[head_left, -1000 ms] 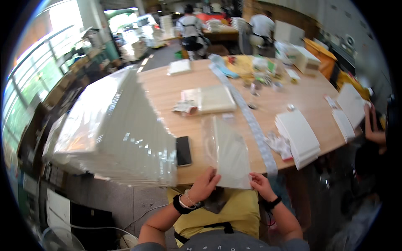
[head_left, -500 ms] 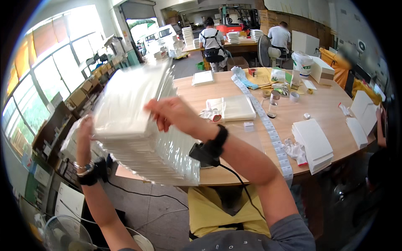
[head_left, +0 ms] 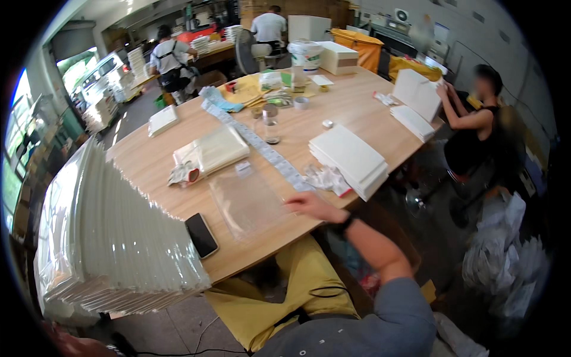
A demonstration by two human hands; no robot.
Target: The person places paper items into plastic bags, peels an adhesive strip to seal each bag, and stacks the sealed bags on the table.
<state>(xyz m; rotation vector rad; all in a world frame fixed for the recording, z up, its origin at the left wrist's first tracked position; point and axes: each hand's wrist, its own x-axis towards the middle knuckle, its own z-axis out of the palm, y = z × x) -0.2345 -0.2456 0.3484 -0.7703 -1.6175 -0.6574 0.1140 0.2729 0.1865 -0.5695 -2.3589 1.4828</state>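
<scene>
My right hand hovers over the table's near edge, fingers loosely bent and apart, with nothing seen in them. Beside its fingertips lie a flat clear plastic bag and the near end of a long strip of labels. Low at the left rim, my left hand is blurred and partly cut off, so its fingers cannot be made out. Above it rises a tall stack of white flat packs in clear plastic, leaning at the table's left side. A dark phone lies against the stack.
On the table are a pile of clear bags, white work gloves, white boards, a tape roll and a white bucket. A co-worker sits at the right end; two people work farther back.
My view has swung right. My right hand has left the top of the wrapped stack and come down to the table's near edge. My left hand has dropped to the lower left rim.
</scene>
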